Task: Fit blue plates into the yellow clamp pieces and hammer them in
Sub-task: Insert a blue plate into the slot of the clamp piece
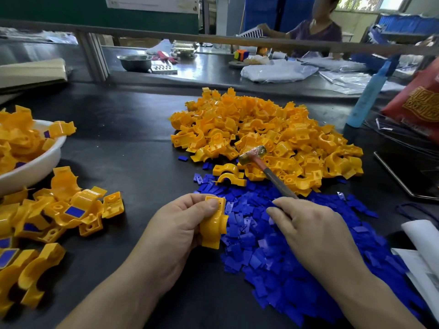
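picking a plate: left hand (180,224) grips yellow clamp piece (213,227), 6 o'clock of the yellow pile (261,129), slot looks empty. right hand (308,231) curled round hammer (252,155) handle, fingertips (270,210) on blue plates (273,257) at the clamp's 3 o'clock. next, probably: pinch one plate, seat it.

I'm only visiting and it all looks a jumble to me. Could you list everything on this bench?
loose clamp pieces: big heap, yellow, mid-table
blue plates: big heap, blue, near right
hammer: one, brassy head, reddish handle, over the yellow heap's near edge
fitted clamp pieces: many, yellow with blue plates, table left
white bowl: one, far left, holding yellow pieces
steel bowl: one, grey, far bench
bottle: one, light blue, right
held clamp piece: one, yellow, near centre
left hand: holds that piece
right hand: holds the hammer handle
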`<action>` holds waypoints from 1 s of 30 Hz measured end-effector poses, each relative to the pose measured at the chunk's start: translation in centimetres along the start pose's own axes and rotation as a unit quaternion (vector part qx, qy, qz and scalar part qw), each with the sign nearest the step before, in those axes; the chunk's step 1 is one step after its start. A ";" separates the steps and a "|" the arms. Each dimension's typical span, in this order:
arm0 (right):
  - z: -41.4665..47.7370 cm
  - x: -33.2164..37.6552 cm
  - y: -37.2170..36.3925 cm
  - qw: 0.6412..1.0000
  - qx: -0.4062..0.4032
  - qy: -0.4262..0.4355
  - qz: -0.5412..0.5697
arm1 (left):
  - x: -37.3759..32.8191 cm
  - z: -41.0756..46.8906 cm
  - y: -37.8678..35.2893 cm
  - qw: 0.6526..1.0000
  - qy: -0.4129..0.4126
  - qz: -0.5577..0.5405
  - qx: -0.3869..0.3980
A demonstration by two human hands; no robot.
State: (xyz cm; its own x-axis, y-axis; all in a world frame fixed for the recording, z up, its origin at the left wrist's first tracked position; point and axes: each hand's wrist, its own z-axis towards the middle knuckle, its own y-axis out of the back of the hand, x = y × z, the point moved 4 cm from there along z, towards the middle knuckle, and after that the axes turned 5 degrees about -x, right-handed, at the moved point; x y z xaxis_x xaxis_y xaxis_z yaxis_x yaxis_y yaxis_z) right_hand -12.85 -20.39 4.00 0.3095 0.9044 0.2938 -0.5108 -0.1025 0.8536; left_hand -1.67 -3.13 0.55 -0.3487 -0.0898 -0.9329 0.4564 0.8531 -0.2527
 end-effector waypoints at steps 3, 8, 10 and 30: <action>0.0 -0.1 0.2 0.997 0.000 -0.031 0.075 | 0.1 -0.2 -0.3 1.000 -0.011 0.019 -0.004; -0.5 2.0 0.7 0.938 0.041 -0.083 0.334 | 0.1 -0.6 -0.5 0.996 -0.047 0.068 -0.028; -0.9 3.1 0.8 0.918 0.068 -0.074 0.384 | 0.0 -0.8 -0.8 0.994 -0.062 0.084 -0.017; -1.1 3.9 0.7 0.951 0.001 0.008 0.310 | -0.4 -1.8 -1.7 0.980 -0.127 0.146 0.055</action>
State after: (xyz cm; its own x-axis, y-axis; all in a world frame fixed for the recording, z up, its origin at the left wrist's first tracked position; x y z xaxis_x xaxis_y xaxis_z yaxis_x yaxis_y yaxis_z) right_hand -12.89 -16.44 5.28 -0.0622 0.6767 0.7337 -0.5895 -0.6181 0.5201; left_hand -3.80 -3.62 1.78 0.0172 0.0128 -0.9998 0.5962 0.8026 0.0205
